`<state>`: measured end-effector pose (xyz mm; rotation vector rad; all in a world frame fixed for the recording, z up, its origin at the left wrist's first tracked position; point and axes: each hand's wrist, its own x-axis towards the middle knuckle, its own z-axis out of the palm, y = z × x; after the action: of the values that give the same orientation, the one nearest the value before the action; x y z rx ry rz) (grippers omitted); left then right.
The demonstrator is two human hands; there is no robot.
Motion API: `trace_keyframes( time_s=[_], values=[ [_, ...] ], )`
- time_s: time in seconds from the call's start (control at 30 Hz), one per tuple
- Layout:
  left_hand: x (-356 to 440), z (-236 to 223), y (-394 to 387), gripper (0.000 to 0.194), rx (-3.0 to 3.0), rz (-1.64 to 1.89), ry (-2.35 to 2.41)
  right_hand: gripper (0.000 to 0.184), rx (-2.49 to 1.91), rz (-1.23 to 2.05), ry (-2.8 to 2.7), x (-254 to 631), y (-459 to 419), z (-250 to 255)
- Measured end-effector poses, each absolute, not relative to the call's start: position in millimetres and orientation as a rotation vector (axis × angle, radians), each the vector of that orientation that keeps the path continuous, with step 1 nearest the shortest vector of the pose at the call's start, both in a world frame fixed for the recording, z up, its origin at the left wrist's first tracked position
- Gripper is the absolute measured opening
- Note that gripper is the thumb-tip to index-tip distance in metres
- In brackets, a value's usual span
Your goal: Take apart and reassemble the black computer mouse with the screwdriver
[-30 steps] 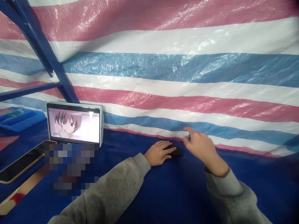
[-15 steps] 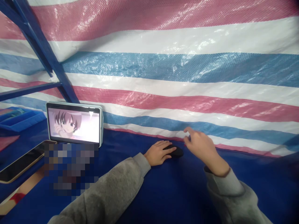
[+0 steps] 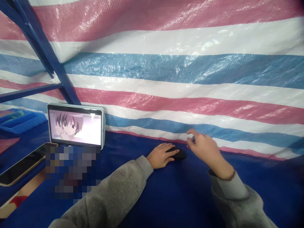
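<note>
My left hand lies palm down over one end of a black computer mouse on the blue table covering. Its fingers reach across the top, and the thumb sits along the near side. Just right of the mouse, my right hand is raised a little above the surface. Thumb and forefinger curl toward each other, with a small dark bit between them that is too small to name. The remaining fingers are folded out of sight.
At left, a tablet showing a cartoon stands against the striped plastic sheet. A phone lies before it, beside a blurred-out patch and another person's arm with a red wristband. A blue tray and blue metal bars are behind.
My right hand's wrist and sleeve have shifted very slightly right. The left hand and the mouse stay put.
</note>
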<state>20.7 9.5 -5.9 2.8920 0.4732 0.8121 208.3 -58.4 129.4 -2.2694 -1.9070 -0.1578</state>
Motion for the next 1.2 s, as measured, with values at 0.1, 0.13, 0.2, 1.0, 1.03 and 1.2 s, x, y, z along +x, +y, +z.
trace_keyframes(
  time_s=[0.1,0.13,0.2,1.0,1.03,1.2],
  values=[
    [20.9,-5.9,9.6,0.043,2.899,0.804,0.474,0.031,-2.271,-0.18,-1.916,207.5,-58.2,128.9],
    [21.0,-6.0,9.6,0.043,2.9,0.804,0.475,0.03,-2.282,-0.173,-1.908,207.2,-58.1,128.7],
    [21.1,-6.3,9.5,0.043,2.899,0.81,0.474,0.031,-2.298,-0.16,-1.894,206.4,-57.9,128.6],
    [21.1,-7.5,10.2,0.043,2.898,0.812,0.461,0.037,-2.291,-0.242,-1.925,205.9,-58.2,127.5],
    [21.0,-7.5,10.1,0.043,2.896,0.809,0.462,0.036,-2.292,-0.231,-1.92,206.2,-57.9,127.3],
    [20.8,-7.5,9.5,0.043,2.881,0.81,0.464,0.035,-2.28,-0.213,-1.919,208.8,-56.3,125.9]
  ],
)
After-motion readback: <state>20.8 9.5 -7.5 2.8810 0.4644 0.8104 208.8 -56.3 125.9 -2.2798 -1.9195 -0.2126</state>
